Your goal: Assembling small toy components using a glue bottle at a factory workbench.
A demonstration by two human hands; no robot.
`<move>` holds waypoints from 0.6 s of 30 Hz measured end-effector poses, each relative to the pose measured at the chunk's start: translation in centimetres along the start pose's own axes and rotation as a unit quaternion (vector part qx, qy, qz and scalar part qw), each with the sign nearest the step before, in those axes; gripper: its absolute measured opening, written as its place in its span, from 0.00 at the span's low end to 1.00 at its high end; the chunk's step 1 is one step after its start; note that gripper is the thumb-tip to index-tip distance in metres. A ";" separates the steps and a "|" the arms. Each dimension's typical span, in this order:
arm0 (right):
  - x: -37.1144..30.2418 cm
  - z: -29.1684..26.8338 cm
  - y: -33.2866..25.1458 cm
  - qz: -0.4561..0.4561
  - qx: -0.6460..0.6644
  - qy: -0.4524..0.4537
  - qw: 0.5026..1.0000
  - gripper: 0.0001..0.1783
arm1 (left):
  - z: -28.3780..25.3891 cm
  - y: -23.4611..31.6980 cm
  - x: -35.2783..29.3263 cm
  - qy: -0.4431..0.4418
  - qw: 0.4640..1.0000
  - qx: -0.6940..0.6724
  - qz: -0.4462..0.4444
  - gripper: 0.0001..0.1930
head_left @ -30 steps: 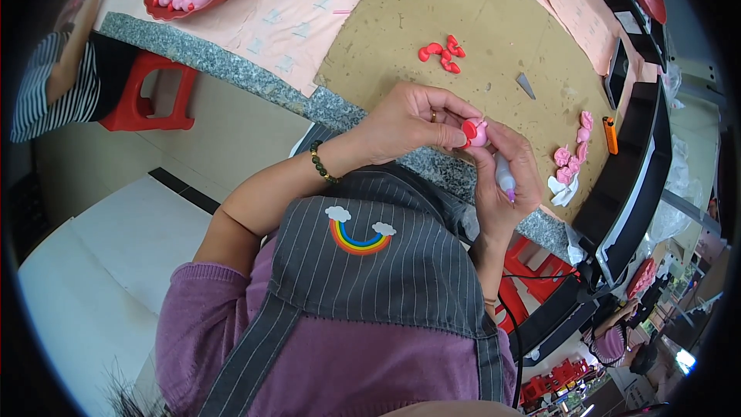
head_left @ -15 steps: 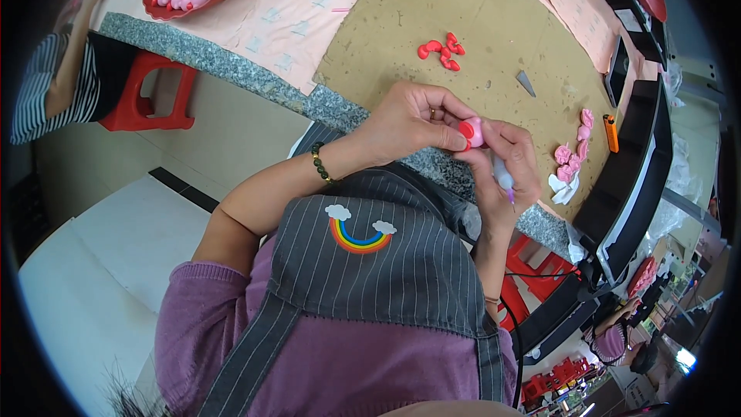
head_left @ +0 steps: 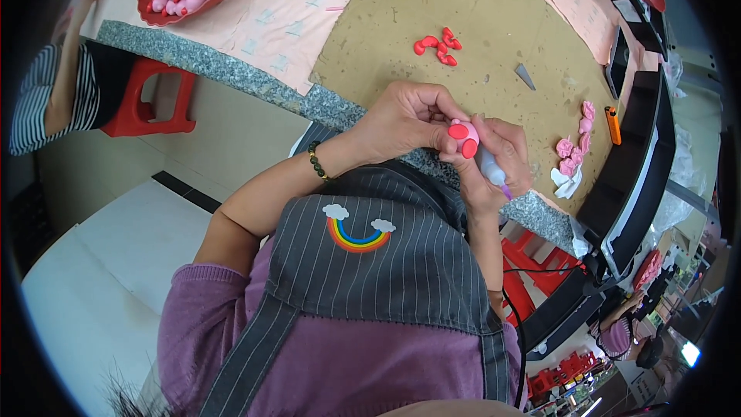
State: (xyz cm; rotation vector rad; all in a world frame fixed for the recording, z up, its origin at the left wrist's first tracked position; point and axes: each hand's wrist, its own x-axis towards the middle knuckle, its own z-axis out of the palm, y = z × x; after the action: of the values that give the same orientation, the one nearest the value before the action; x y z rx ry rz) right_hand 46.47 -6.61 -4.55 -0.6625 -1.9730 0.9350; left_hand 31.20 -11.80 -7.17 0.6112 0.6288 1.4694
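Between the fingertips of both hands, near the table's edge, is a small pink figure with two red oval pieces on it. My left hand pinches it from the left, thumb against a red piece. On the other side, the fingers of my right hand touch the figure too. Tucked in that same palm is a small pale squeeze bottle with a purple tip pointing down toward me. Beyond my hands, several loose red curved pieces lie on the brown board.
A red bowl heaped with pink and red figures stands at the far left. At right lie a grey triangular blade, pink flower-like pieces and an orange cutter or lighter, beside a black rack. Another person's arm shows far left.
The pink figure has been turned so both red ovals face me. My hands have shifted slightly left, still holding the figure and the bottle.
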 end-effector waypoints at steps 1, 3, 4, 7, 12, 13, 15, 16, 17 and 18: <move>0.0 0.1 -0.2 0.001 0.000 0.001 1.000 0.23 | -0.1 -0.2 -0.1 -0.001 1.000 0.000 -0.002 0.10; 0.2 0.6 -0.3 -0.012 0.013 0.012 1.000 0.24 | -0.3 -0.7 -0.1 0.009 0.999 -0.021 0.023 0.10; 0.2 0.7 -0.3 -0.012 0.013 0.013 1.000 0.24 | -0.3 -0.7 -0.1 0.009 1.000 -0.020 0.022 0.10; 0.0 1.0 -0.1 -0.011 0.015 0.027 0.999 0.24 | -0.4 -0.9 -0.1 0.019 0.999 -0.026 0.033 0.10; 0.0 1.3 -0.3 -0.004 0.007 0.044 0.999 0.24 | -0.3 -0.7 -0.1 0.017 0.999 -0.035 0.036 0.11; 0.0 1.3 -0.3 -0.004 0.007 0.044 0.999 0.24 | -0.3 -0.7 -0.2 0.018 0.999 -0.035 0.036 0.11; 0.0 1.5 -0.4 0.005 0.021 0.053 0.998 0.24 | -0.3 -0.7 -0.2 0.011 0.998 -0.043 0.035 0.10; 0.0 1.5 -0.3 0.005 0.021 0.053 0.998 0.24 | -0.4 -0.7 -0.1 0.012 0.998 -0.043 0.035 0.10; 0.0 1.5 -0.4 0.003 0.019 0.050 0.999 0.24 | -0.4 -0.7 -0.1 0.012 0.998 -0.042 0.033 0.10; 0.0 1.4 -0.4 0.001 0.016 0.048 0.999 0.24 | -0.4 -0.7 -0.1 0.012 0.999 -0.041 0.032 0.10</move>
State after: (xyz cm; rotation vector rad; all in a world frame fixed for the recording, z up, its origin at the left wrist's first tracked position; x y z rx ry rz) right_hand 45.18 -7.34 -4.78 -0.6796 -1.8686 0.9178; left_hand 31.38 -11.97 -7.92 0.5539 0.5693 1.5562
